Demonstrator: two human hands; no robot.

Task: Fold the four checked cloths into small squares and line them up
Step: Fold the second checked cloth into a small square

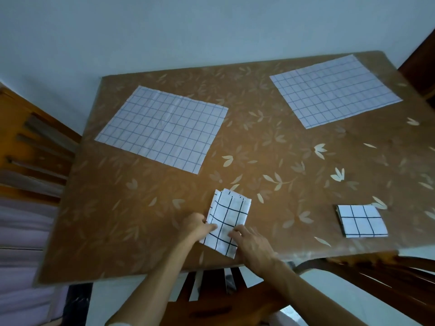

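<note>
Right under your arms: a wooden chair (211, 300), its slats partly covered by both forearms.
At the near edge: the half-folded cloth (229, 212) lies as a long strip on the table (270, 149), and its near corner almost reaches the table's lip.
Left hand (196, 225): you grip the strip's left edge, thumb on top and fingers curled, with the fingertips hidden under the cloth.
Right hand (253, 244): bent fingers sit on the strip's near right part. It's blurred there, so I cannot tell whether you pinch or only press.
Hidden: your right hand covers the strip's near right edge.
Near right: the folded square (361, 221) lies flat, well apart from the strip, with bare table between them.
Middle: a wide bare band runs across the table.
Far left: the left flat cloth (162, 128) is spread open and creased, one corner near the table's left edge.
Far right: the right flat cloth (334, 90) is spread open, close to the far and right edges.
</note>
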